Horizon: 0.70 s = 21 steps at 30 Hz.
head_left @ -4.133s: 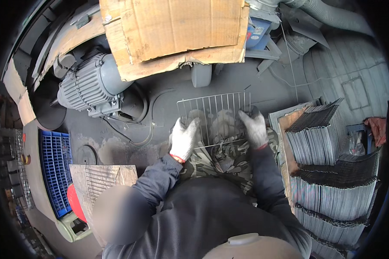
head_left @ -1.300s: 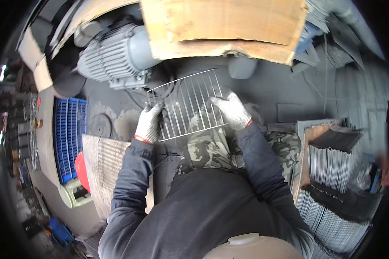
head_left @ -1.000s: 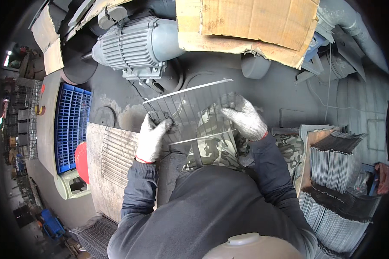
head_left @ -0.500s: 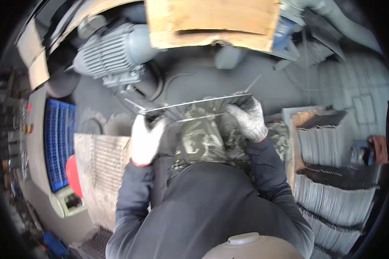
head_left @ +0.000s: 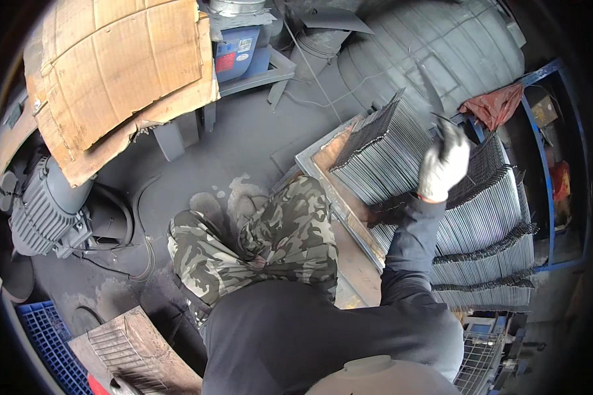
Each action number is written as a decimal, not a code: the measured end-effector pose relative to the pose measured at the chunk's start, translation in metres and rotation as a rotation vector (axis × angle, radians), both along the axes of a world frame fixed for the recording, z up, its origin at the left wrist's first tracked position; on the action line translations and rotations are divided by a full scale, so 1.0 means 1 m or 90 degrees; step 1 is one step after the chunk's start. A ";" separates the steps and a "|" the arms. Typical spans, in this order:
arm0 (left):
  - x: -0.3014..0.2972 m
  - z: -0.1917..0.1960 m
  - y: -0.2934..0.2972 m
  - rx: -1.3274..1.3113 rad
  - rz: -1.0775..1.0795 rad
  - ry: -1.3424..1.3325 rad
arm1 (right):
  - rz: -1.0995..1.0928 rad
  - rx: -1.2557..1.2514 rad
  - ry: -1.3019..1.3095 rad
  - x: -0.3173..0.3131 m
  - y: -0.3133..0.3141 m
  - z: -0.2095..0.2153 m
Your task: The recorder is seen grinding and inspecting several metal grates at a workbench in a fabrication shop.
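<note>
- The stack of wire grids [head_left: 481, 217] stands on edge in leaning rows on a wooden pallet [head_left: 349, 217] at the person's right. Its long axis runs from the pallet's near corner, by the knee, away to the far right corner beside a blue metal frame [head_left: 550, 164].
- The right hand [head_left: 443, 166], in a white work glove, is up over the far rows of that stack. Its grip is closed around a thin dark wire edge that juts up past the fingers; which grid that edge belongs to is too blurred to tell.
- The grids lie straight under and to the right of that grip, touching or just below the glove.
- The left hand is out of view, so only the right arm reaches the stack.
- The camouflage trousers [head_left: 257, 243] lie between the pallet's left edge and the grey electric motor [head_left: 43, 210].
</note>
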<state>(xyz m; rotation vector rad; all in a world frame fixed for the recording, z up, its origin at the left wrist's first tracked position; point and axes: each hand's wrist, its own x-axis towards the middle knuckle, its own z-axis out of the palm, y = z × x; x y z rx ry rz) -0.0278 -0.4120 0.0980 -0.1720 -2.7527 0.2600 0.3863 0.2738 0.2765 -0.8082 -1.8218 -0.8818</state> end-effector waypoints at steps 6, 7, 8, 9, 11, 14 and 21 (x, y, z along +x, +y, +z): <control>0.005 -0.001 -0.021 -0.040 -0.027 0.088 | -0.268 -0.136 -0.122 0.027 0.051 -0.058; 0.003 -0.009 -0.030 0.008 0.018 0.061 | -0.289 -0.155 -0.131 0.029 0.054 -0.063; -0.008 -0.033 -0.064 0.005 0.022 0.066 | -0.285 -0.158 -0.128 0.028 0.058 -0.069; -0.026 -0.065 -0.115 0.145 0.065 -0.031 | -0.296 -0.162 -0.140 0.026 0.063 -0.077; -0.039 -0.082 -0.129 0.292 0.096 -0.137 | -0.321 -0.158 -0.155 0.030 0.064 -0.080; -0.031 -0.005 -0.044 0.216 0.145 -0.128 | -0.325 -0.159 -0.161 0.036 0.065 -0.081; -0.043 0.034 0.002 0.373 -0.028 -0.135 | -0.285 -0.250 -0.156 0.018 0.044 -0.079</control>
